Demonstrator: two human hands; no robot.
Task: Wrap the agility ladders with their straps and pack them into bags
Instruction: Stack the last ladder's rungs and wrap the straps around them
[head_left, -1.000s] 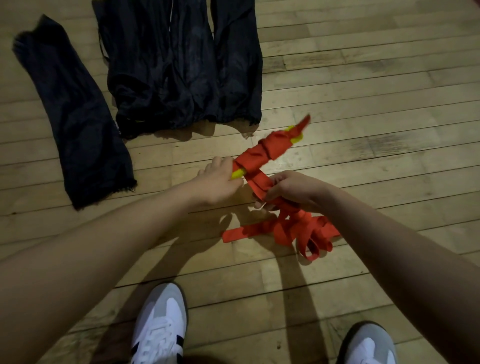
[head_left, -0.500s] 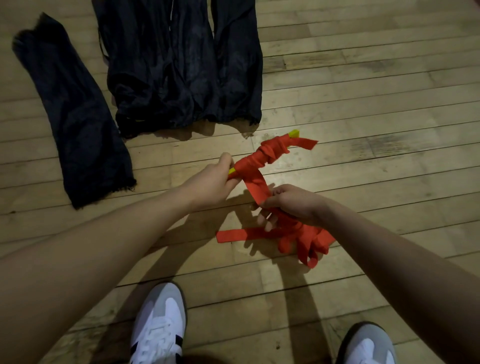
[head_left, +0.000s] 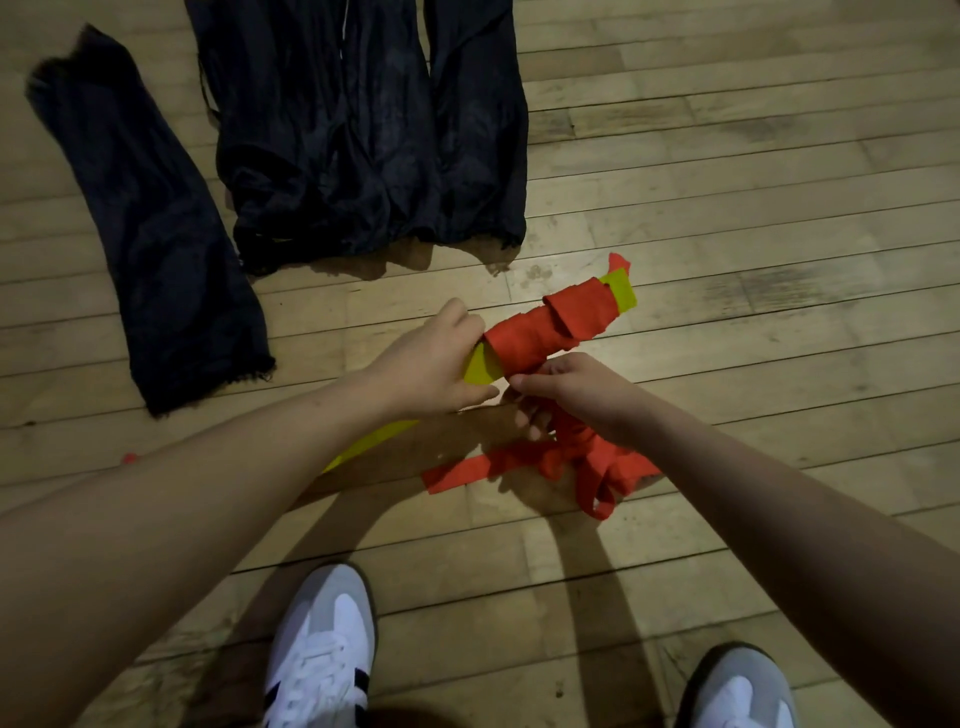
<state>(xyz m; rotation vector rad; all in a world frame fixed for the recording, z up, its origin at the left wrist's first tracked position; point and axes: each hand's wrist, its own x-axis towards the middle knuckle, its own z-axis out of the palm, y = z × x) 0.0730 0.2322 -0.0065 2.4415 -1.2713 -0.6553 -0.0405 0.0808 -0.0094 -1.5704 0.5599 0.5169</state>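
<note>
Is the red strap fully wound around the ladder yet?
Not yet. The red strap covers part of the ladder bundle, but a loose tangle remains below the right hand.

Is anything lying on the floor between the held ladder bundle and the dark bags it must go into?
Nothing visible. Bare wooden floor separates the ladder bundle, held by the left hand and right hand, from the dark bags.

Worn pale wooden plank floor (head_left: 753, 171), dimly lit
</note>
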